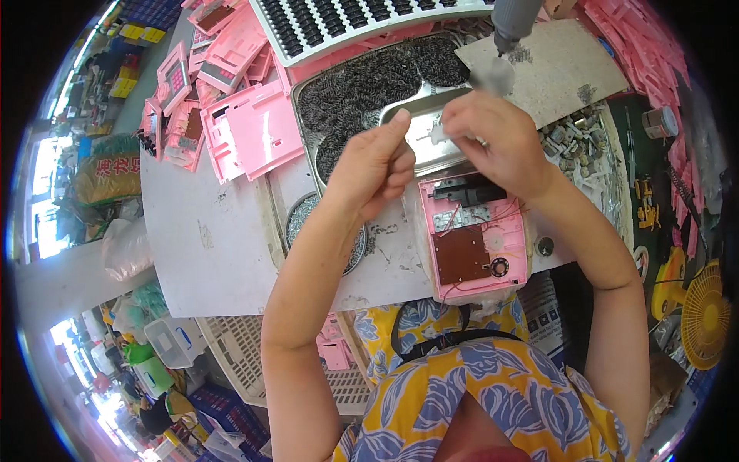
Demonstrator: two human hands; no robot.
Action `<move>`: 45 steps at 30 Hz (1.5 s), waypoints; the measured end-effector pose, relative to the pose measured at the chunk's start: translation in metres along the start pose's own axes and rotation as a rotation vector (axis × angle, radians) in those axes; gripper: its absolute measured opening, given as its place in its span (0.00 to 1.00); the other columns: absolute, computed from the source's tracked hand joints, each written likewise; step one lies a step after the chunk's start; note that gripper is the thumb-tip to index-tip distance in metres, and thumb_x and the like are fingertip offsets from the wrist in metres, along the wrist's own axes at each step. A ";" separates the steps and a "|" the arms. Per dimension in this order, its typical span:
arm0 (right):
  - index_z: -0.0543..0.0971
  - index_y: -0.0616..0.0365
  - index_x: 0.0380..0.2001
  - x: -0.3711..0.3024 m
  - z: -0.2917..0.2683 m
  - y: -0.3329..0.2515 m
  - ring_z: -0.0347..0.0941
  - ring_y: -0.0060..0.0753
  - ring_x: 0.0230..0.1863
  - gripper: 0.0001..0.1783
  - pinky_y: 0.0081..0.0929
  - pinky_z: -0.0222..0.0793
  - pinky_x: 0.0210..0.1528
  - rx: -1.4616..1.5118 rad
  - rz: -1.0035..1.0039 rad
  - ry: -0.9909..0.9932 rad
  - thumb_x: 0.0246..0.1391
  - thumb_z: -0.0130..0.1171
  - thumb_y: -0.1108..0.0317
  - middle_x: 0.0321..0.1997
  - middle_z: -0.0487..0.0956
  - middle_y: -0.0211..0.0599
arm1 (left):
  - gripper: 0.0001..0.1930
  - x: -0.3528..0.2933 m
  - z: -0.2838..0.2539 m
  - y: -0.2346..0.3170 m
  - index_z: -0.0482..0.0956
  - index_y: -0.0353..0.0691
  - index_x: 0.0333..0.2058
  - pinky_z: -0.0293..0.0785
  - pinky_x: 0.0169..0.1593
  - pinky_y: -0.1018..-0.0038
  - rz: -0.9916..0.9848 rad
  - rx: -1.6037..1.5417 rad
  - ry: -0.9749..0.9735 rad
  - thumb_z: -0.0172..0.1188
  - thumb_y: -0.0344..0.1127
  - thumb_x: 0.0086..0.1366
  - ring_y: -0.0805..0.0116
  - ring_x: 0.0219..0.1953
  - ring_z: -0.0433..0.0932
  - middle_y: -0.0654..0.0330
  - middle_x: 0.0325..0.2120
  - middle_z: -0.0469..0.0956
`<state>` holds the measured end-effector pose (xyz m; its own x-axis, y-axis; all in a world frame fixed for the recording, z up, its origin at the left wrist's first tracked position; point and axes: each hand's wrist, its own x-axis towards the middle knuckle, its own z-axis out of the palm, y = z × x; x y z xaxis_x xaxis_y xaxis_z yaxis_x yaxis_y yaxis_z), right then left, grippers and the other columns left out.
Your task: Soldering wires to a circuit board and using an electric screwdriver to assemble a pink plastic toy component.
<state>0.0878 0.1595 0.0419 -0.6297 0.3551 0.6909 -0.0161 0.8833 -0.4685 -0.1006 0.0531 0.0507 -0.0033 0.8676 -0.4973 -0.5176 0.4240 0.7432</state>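
Above the small shiny metal tray (396,113), my right hand (500,142) pinches a small whitish piece (439,132) whose kind I cannot make out. Just left of it, my left hand (373,165) is raised with thumb up and fingers curled; whatever they hold, if anything, is hidden. Below both hands lies an opened pink casing (504,231). It holds a black part (473,191), a brown circuit board (459,258), a round speaker (499,267) and thin red wires. Over the tray's right end hangs a grey electric screwdriver (514,23).
A large tray of dark springs (362,92) stands behind my hands, with a rack of black parts (346,23) beyond. Pink panels (269,131) pile up left. A round dish of screws (300,212) sits near my left forearm. A yellow fan (704,316) stands right.
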 end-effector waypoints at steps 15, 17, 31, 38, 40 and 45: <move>0.80 0.53 0.44 -0.019 -0.044 -0.069 0.75 0.29 0.22 0.12 0.26 0.69 0.27 0.483 0.651 -0.399 0.56 0.66 0.69 0.24 0.79 0.35 | 0.12 -0.060 0.019 -0.043 0.78 0.38 0.30 0.69 0.25 0.81 0.804 1.110 0.244 0.76 0.31 0.56 0.81 0.20 0.73 0.65 0.20 0.78; 0.80 0.53 0.42 -0.030 -0.041 -0.071 0.75 0.29 0.21 0.11 0.26 0.68 0.26 0.453 0.624 -0.393 0.56 0.66 0.69 0.23 0.79 0.35 | 0.11 -0.064 0.026 -0.044 0.78 0.40 0.30 0.74 0.25 0.69 0.834 1.142 0.183 0.73 0.30 0.53 0.64 0.21 0.79 0.59 0.21 0.78; 0.77 0.56 0.40 -0.062 -0.060 -0.099 0.80 0.40 0.24 0.11 0.33 0.72 0.27 0.315 0.580 -0.599 0.55 0.66 0.68 0.23 0.80 0.40 | 0.09 -0.096 0.048 -0.066 0.81 0.37 0.33 0.73 0.26 0.70 0.737 1.295 -0.075 0.73 0.28 0.57 0.65 0.20 0.78 0.58 0.24 0.80; 0.75 0.54 0.48 -0.102 -0.075 -0.125 0.81 0.39 0.34 0.22 0.33 0.77 0.33 0.550 0.584 -0.612 0.51 0.71 0.67 0.41 0.83 0.38 | 0.05 -0.128 0.042 -0.094 0.81 0.32 0.37 0.73 0.28 0.75 0.183 0.826 -0.170 0.66 0.26 0.64 0.73 0.24 0.78 0.56 0.26 0.81; 0.76 0.54 0.50 -0.111 -0.080 -0.128 0.81 0.39 0.36 0.23 0.33 0.78 0.35 0.443 0.427 -0.541 0.49 0.71 0.71 0.40 0.83 0.37 | 0.05 -0.129 0.043 -0.107 0.82 0.31 0.37 0.70 0.28 0.77 0.096 0.663 -0.189 0.65 0.26 0.65 0.78 0.24 0.75 0.59 0.25 0.80; 0.76 0.54 0.50 -0.129 -0.092 -0.129 0.82 0.40 0.36 0.23 0.35 0.79 0.37 0.296 0.344 -0.444 0.50 0.70 0.73 0.40 0.82 0.37 | 0.05 -0.122 0.054 -0.111 0.81 0.31 0.38 0.65 0.26 0.81 -0.100 0.375 -0.267 0.62 0.28 0.69 0.84 0.23 0.70 0.65 0.23 0.77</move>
<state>0.2421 0.0275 0.0639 -0.8982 0.3867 0.2089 0.0710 0.5966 -0.7994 0.0032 -0.0854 0.0530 0.2762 0.8334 -0.4786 -0.1597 0.5309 0.8323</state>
